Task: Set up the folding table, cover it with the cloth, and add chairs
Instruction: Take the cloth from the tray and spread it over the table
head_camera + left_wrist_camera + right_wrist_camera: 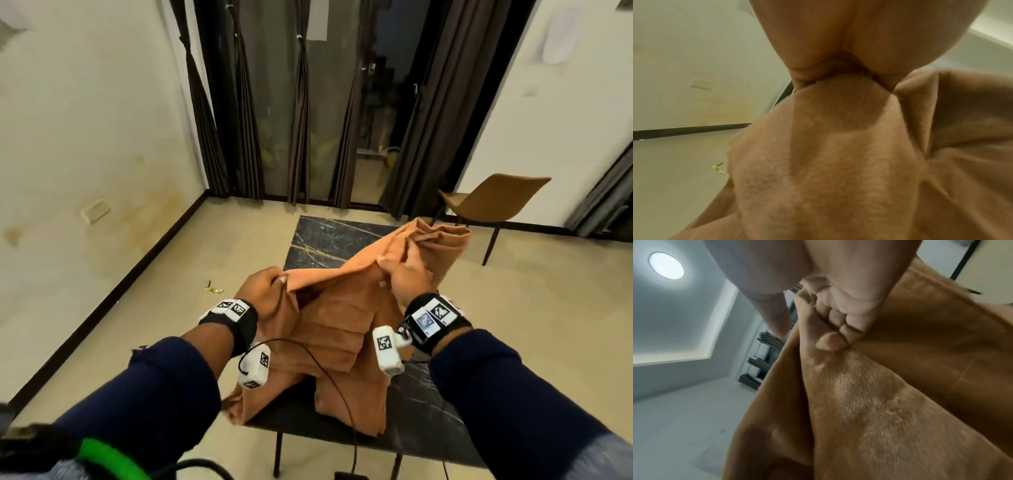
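Observation:
An orange-brown cloth (346, 329) hangs bunched and partly folded above the dark marble-patterned folding table (329, 240), which stands on its legs. My left hand (263, 287) grips the cloth's upper edge at the left; in the left wrist view the cloth (838, 162) is pinched between my fingers (813, 48). My right hand (404, 277) grips the same edge further right, and the right wrist view shows curled fingers (840, 324) clamped on the cloth (879, 402). The cloth's lower folds rest on the table's near half.
A tan chair (493, 202) stands by the right wall beyond the table. Dark curtains (301, 102) cover a glass door at the back. A small yellow scrap (214, 289) lies on the floor at the left. Cables run from my wrist cameras over the cloth.

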The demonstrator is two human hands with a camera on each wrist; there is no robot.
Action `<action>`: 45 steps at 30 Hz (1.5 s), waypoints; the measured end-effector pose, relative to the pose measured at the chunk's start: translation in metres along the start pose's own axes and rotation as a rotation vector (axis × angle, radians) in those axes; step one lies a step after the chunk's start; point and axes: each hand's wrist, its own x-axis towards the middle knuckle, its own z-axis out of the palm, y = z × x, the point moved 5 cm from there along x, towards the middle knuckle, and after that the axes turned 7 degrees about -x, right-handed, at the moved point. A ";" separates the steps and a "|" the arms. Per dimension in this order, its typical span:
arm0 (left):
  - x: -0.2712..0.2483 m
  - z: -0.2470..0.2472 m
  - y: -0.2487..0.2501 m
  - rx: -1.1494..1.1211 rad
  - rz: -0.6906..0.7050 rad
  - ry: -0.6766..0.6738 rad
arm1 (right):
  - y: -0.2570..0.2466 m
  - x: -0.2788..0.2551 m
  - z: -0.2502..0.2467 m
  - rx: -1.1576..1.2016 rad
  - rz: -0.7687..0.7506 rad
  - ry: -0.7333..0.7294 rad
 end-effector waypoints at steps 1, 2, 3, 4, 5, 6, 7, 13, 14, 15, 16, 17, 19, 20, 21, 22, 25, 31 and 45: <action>0.004 0.013 -0.002 -0.022 0.011 -0.030 | 0.010 0.006 0.005 0.024 0.045 -0.062; 0.010 0.029 -0.001 -0.039 0.018 -0.063 | 0.024 0.011 0.007 0.013 0.080 -0.123; 0.013 0.043 -0.006 -0.054 0.021 -0.082 | 0.040 0.014 0.014 -0.024 0.109 -0.186; 0.015 0.057 -0.008 -0.062 0.019 -0.104 | 0.055 0.014 0.021 -0.087 0.114 -0.231; 0.022 0.075 -0.011 -0.068 0.011 -0.132 | 0.068 0.019 0.024 -0.165 0.085 -0.273; 0.024 0.091 -0.011 -0.068 0.010 -0.168 | 0.086 0.022 0.031 -0.236 0.042 -0.327; 0.030 0.110 -0.005 -0.072 0.017 -0.201 | 0.096 0.021 0.032 -0.296 0.007 -0.367; 0.060 0.185 0.037 -0.314 0.027 -0.346 | 0.146 0.022 0.030 -0.462 -0.015 -0.540; 0.060 0.191 0.052 -0.372 0.007 -0.393 | 0.152 0.029 0.025 -0.495 -0.030 -0.499; 0.063 0.199 0.061 -0.464 -0.039 -0.434 | 0.152 0.038 0.018 -0.545 -0.067 -0.453; 0.063 0.204 0.071 -0.599 -0.091 -0.475 | 0.150 0.045 0.012 -0.561 -0.067 -0.419; 0.066 0.210 0.080 -0.732 -0.135 -0.532 | 0.149 0.056 0.004 -0.528 -0.053 -0.398; 0.072 0.214 0.094 -0.826 -0.101 -0.626 | 0.144 0.073 -0.007 -0.401 -0.024 -0.376; 0.076 0.219 0.099 -0.759 -0.028 -0.646 | 0.145 0.082 -0.016 -0.353 -0.015 -0.356; 0.079 0.221 0.105 -0.642 0.035 -0.659 | 0.153 0.096 -0.022 -0.292 0.004 -0.339; 0.081 0.225 0.109 -0.474 0.089 -0.631 | 0.160 0.112 -0.031 -0.227 0.058 -0.321; 0.082 0.235 0.124 0.024 0.241 -0.528 | 0.172 0.142 -0.057 0.069 0.263 -0.205; 0.097 0.223 0.106 -0.104 0.061 -0.299 | 0.151 0.156 -0.062 0.407 0.314 -0.263; 0.101 0.219 0.111 -0.882 -0.427 -0.377 | 0.142 0.113 -0.030 -0.161 0.136 -0.112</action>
